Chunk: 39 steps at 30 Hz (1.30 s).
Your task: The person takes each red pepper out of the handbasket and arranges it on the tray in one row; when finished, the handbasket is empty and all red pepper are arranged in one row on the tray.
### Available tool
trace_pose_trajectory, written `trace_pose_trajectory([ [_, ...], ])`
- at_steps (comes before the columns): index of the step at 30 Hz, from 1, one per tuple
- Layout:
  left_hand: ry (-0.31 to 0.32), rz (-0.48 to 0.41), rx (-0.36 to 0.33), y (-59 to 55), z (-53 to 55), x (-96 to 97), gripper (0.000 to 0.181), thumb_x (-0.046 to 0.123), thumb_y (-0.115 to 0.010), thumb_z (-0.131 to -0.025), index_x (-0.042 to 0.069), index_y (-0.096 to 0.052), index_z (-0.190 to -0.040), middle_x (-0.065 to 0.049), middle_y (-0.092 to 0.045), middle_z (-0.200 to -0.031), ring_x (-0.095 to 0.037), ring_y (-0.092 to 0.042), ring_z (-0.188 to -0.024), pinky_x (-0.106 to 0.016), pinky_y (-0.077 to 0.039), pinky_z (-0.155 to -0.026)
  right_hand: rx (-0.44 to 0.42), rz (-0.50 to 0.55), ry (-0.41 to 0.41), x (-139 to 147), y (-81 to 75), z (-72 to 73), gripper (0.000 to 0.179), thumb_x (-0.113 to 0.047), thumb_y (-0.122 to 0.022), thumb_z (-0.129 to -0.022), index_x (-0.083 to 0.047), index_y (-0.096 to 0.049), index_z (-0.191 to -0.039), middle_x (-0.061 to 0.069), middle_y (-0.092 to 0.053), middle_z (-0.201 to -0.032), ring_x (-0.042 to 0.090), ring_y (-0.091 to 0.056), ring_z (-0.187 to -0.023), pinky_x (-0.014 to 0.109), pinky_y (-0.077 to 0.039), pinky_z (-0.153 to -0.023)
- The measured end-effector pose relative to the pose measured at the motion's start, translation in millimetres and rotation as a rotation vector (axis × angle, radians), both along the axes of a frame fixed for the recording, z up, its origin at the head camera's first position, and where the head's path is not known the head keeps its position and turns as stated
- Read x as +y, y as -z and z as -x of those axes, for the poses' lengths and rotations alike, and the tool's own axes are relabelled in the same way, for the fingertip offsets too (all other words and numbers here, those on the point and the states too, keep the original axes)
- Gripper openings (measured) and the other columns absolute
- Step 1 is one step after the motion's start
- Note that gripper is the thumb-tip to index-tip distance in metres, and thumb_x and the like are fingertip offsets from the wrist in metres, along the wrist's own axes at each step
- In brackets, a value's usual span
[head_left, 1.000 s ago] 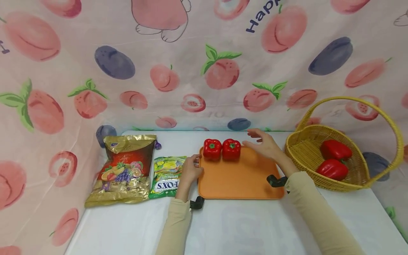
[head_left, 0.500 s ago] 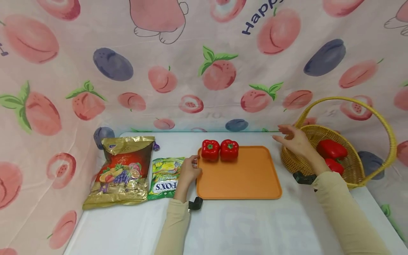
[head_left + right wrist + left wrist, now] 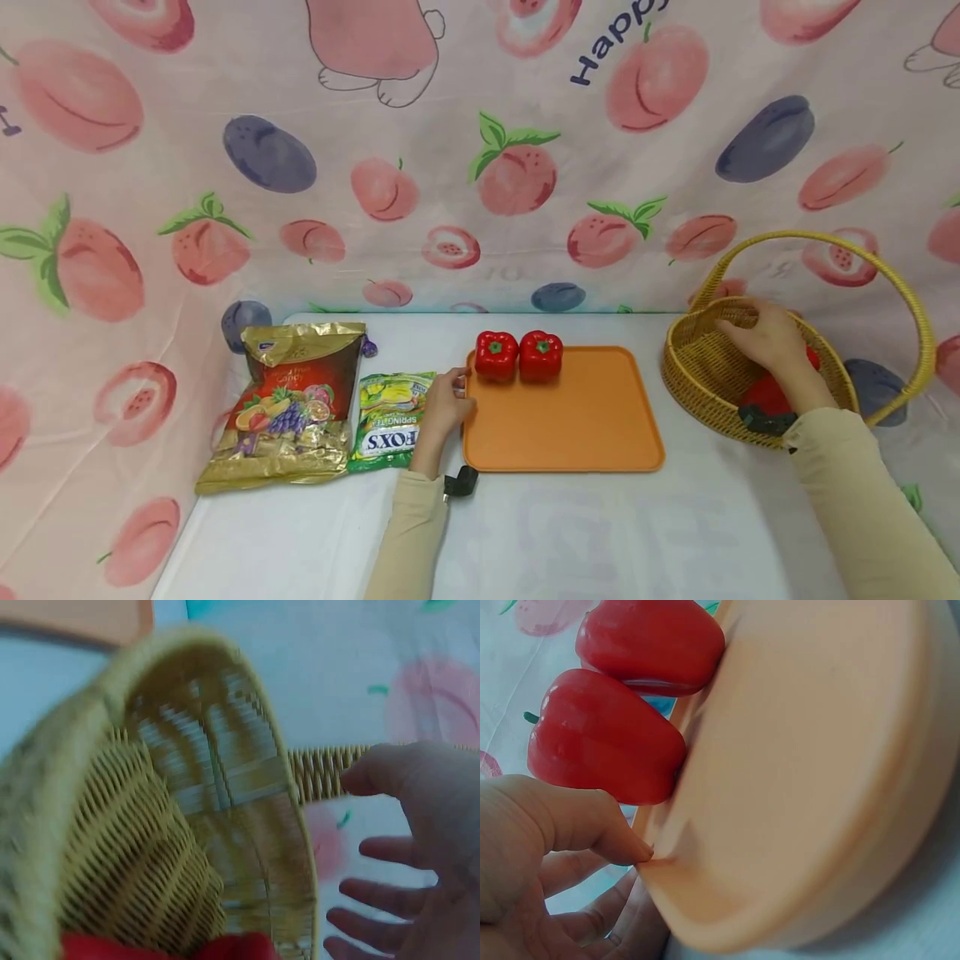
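My left hand (image 3: 448, 402) pinches the left rim of an orange tray (image 3: 567, 429); in the left wrist view the thumb (image 3: 619, 832) lies on the rim with the other fingers outside it. Two red bell peppers (image 3: 496, 357) with green stems stand side by side at the tray's back left corner, just beyond that hand. Over the yellow wicker basket (image 3: 684, 379) is my right hand (image 3: 771, 340), fingers spread and holding nothing. Red peppers (image 3: 767, 395) lie inside the basket, partly hidden by the right hand and wrist.
A gold and red candy bag (image 3: 288, 408) lies at the left, beside a green and yellow FOX'S packet (image 3: 392, 421). One purple wrapped candy (image 3: 368, 347) sits behind them. The basket's tall handle (image 3: 892, 267) arches up at the right. A fruit-print cloth (image 3: 450, 167) hangs behind the table.
My right hand has moved right, from beside the peppers on the tray to over the basket. The left hand stays at the tray's rim.
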State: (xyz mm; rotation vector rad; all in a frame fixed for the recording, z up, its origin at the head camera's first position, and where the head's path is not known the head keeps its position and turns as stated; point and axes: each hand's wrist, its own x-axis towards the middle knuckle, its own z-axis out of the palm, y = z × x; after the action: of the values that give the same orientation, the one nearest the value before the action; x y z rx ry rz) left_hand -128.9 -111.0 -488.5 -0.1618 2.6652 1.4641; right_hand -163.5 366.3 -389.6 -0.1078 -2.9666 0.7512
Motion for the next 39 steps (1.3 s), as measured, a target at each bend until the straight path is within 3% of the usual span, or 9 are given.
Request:
trace_pose_trajectory([
  [3, 0.003, 0.001, 0.009, 0.3, -0.6, -0.8, 0.053, -0.001, -0.069, -0.079, 0.004, -0.061, -0.131, -0.013, -0.055, -0.107, -0.024, -0.054, -0.089, -0.035, -0.051, -0.076, -0.036, -0.066, 0.083, 14, -1.6, -4.1, 0.068, -0.042, -0.057, -0.093, 0.013, -0.044, -0.132, 0.041, -0.047, -0.122, 0.058, -0.048, -0.105, 0.069, -0.041, -0.081],
  [6, 0.008, 0.0, 0.027, 1.2, -1.1, -1.5, 0.054, -0.003, -0.069, -0.078, 0.003, -0.061, -0.13, -0.013, -0.056, -0.107, -0.024, -0.055, -0.088, -0.035, -0.051, -0.077, -0.06, -0.113, 0.181, 25, -0.6, -8.9, 0.063, -0.042, -0.059, -0.09, 0.014, -0.049, -0.115, 0.039, -0.052, -0.107, 0.053, -0.053, -0.09, 0.061, -0.044, -0.067],
  [10, 0.009, -0.011, 0.037, 3.2, -1.0, -1.8, 0.053, -0.003, -0.069, -0.077, 0.003, -0.062, -0.13, -0.013, -0.056, -0.106, -0.024, -0.055, -0.088, -0.035, -0.052, -0.077, -0.089, -0.128, 0.246, 36, 3.5, -14.9, 0.06, -0.044, -0.062, -0.087, 0.012, -0.051, -0.105, 0.037, -0.053, -0.1, 0.049, -0.052, -0.084, 0.056, -0.044, -0.06],
  [17, 0.023, -0.016, 0.04, 5.4, -1.3, -2.6, 0.054, -0.004, -0.069, -0.077, 0.003, -0.062, -0.13, -0.013, -0.057, -0.105, -0.023, -0.057, -0.088, -0.036, -0.053, -0.078, -0.193, -0.07, 0.259, 46, 11.1, -20.5, 0.074, -0.041, -0.062, -0.088, 0.007, -0.035, -0.137, 0.04, -0.042, -0.115, 0.055, -0.042, -0.099, 0.071, -0.038, -0.077],
  [20, 0.028, -0.014, 0.046, 5.3, -0.9, -3.1, 0.054, -0.004, -0.069, -0.076, 0.002, -0.062, -0.129, -0.013, -0.057, -0.105, -0.024, -0.058, -0.088, -0.037, -0.053, -0.079, -0.246, -0.049, 0.284, 50, 13.0, -21.3, 0.077, -0.042, -0.063, -0.088, 0.014, -0.034, -0.132, 0.041, -0.04, -0.115, 0.055, -0.041, -0.099, 0.073, -0.034, -0.081],
  [26, 0.027, -0.012, 0.052, 3.9, 0.0, -3.7, 0.053, -0.003, -0.069, -0.077, 0.003, -0.062, -0.129, -0.014, -0.058, -0.105, -0.023, -0.057, -0.088, -0.037, -0.052, -0.079, -0.333, -0.053, 0.335, 52, 13.1, -21.0, 0.078, -0.043, -0.066, -0.085, 0.023, -0.036, -0.115, 0.039, -0.042, -0.107, 0.051, -0.041, -0.094, 0.065, -0.037, -0.08],
  [32, 0.02, -0.008, 0.042, 5.0, -0.5, -3.4, 0.053, -0.002, -0.069, -0.078, 0.004, -0.062, -0.13, -0.014, -0.057, -0.108, -0.023, -0.057, -0.089, -0.036, -0.052, -0.08, -0.329, -0.034, 0.335, 49, 12.8, -23.4, 0.078, -0.045, -0.064, -0.086, 0.023, -0.037, -0.113, 0.039, -0.042, -0.105, 0.052, -0.04, -0.092, 0.065, -0.035, -0.079],
  [39, 0.01, -0.005, 0.05, 5.9, -0.7, -2.3, 0.053, -0.002, -0.069, -0.077, 0.003, -0.061, -0.13, -0.013, -0.057, -0.107, -0.023, -0.057, -0.088, -0.035, -0.052, -0.078, -0.225, -0.032, 0.328, 50, 17.5, -28.8, 0.083, -0.052, -0.06, -0.088, 0.023, -0.038, -0.117, 0.039, -0.046, -0.108, 0.051, -0.048, -0.09, 0.063, -0.042, -0.076],
])
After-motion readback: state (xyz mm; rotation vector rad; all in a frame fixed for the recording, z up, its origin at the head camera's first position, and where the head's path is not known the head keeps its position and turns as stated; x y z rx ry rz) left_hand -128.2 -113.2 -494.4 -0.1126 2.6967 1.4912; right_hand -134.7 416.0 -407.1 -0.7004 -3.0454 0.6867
